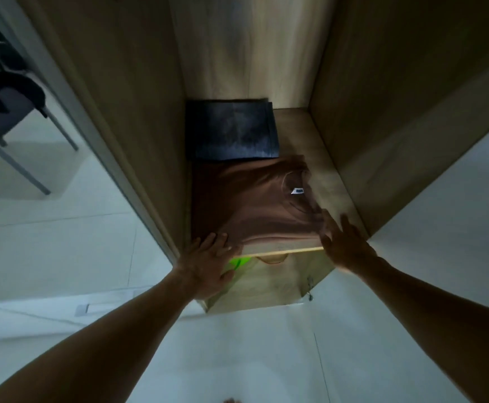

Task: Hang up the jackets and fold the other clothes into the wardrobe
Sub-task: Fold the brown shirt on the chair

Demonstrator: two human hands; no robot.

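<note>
**Brown shirt going onto the wardrobe shelf**

While our left hand (208,258) lies flat with straight fingers on the near left corner of the folded brown shirt (255,205), our right hand (345,242) rests spread and flat at the shirt's near right corner, gripping nothing. Both hands hold the shirt at the front edge of the wardrobe shelf (304,132), so we judge this piece almost placed and only needing a last push or smoothing.

Behind the shirt, touching its far edge, sits a folded dark garment (231,129), already stowed. Under the shelf we see something bright green (239,261) and a tan collar-like edge (271,259); the view is dim there, so these may be two more garments, but we cannot be sure.

Our count: two hands, two folded pieces on the shelf, perhaps two below. No hung jackets show in this view, so we cannot tell whether that part is done. A dark chair (7,109) stands well apart on the left.
</note>
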